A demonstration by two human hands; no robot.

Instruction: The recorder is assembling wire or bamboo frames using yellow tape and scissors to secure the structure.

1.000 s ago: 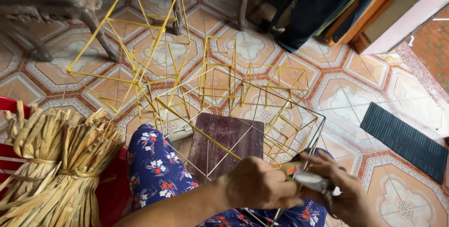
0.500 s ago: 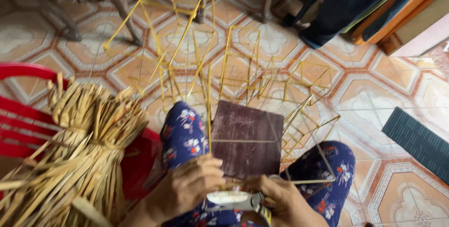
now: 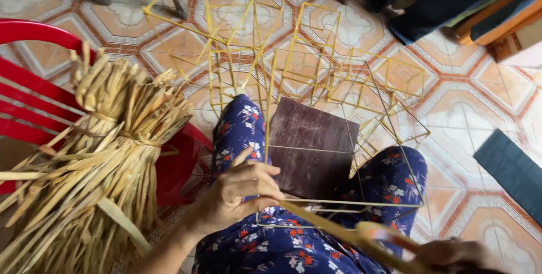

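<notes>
Across my lap, I am pinching a flat straw strip [image 3: 333,230] against the yellow wire frame [image 3: 316,110] with my left hand [image 3: 240,192], while my right hand [image 3: 451,254] is gripping its far end, keeping it taut.

The right hand [image 3: 451,254] at five o'clock was blurred and cut off by the bottom edge, so its grip on the flat straw strip [image 3: 339,231] could not be read. The left hand [image 3: 245,189] hid where that strip began. The straw bundle [image 3: 96,166] at eight o'clock ran out of view at the left and bottom edges. The red plastic chair [image 3: 34,99] was partly covered by it. At twelve o'clock the yellow wire frames [image 3: 271,53] were cropped by the top edge.
</notes>
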